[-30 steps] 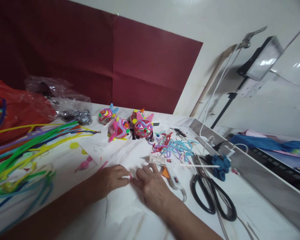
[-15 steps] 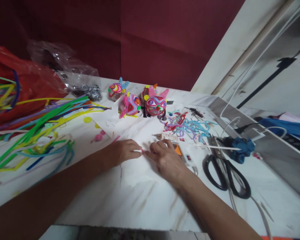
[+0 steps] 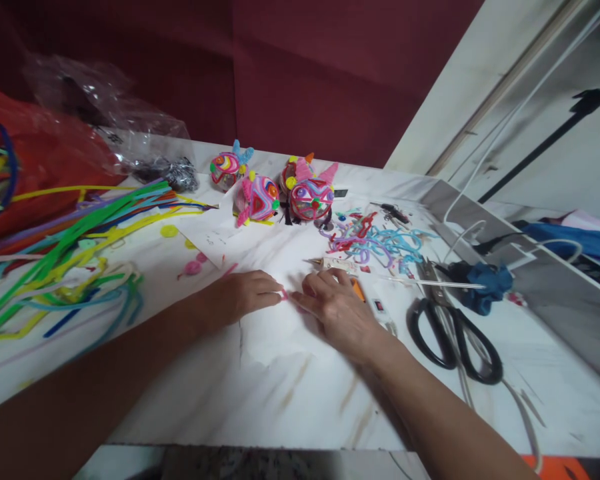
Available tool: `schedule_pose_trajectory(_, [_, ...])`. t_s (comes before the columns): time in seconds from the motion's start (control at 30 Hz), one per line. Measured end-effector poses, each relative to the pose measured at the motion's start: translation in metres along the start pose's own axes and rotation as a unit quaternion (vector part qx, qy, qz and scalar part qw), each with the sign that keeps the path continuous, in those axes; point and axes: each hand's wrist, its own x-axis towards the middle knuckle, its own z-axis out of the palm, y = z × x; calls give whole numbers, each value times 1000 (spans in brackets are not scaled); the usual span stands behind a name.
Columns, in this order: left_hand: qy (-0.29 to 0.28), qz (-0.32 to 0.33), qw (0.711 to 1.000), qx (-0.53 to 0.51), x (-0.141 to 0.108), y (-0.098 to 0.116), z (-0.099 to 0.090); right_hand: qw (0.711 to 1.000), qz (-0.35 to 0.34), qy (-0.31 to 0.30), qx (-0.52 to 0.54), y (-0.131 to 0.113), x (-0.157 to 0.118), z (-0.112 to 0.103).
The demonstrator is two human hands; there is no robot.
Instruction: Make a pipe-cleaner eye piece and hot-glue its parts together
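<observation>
Between my hands, over a white sheet of paper (image 3: 270, 340), is a short pink piece of pipe cleaner (image 3: 284, 294). My left hand (image 3: 245, 293) pinches one end of it between thumb and forefinger. From the other side, my right hand (image 3: 337, 310) meets it with closed fingertips, its other fingers curled in. Just behind the right hand lies a glue gun (image 3: 337, 266), partly covered by that hand. Another pink strip (image 3: 230, 269) lies beyond my left wrist.
Several decorated balls (image 3: 312, 200) stand at the back. Coloured pipe cleaners (image 3: 95, 240) spread at the left by a red bag (image 3: 55, 153). Cut pipe cleaner pieces (image 3: 375, 240) lie behind the glue gun. Black-handled scissors (image 3: 455, 333) and a cable (image 3: 530, 427) are at the right.
The view has shifted slightly, so the back objects appear higher and further left. My hands stay close together around the pink piece, with only a small finger movement.
</observation>
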Motion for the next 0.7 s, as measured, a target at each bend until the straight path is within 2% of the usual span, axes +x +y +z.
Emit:
schedule_pose_trajectory(0.57, [18,35,999,-8,-10,-15,10,1000,-13,7,20,-2,1,3])
schedule_pose_trajectory(0.7, [2,29,999,-19,-11,-15,9,997,41,30,66,9,-1,-5])
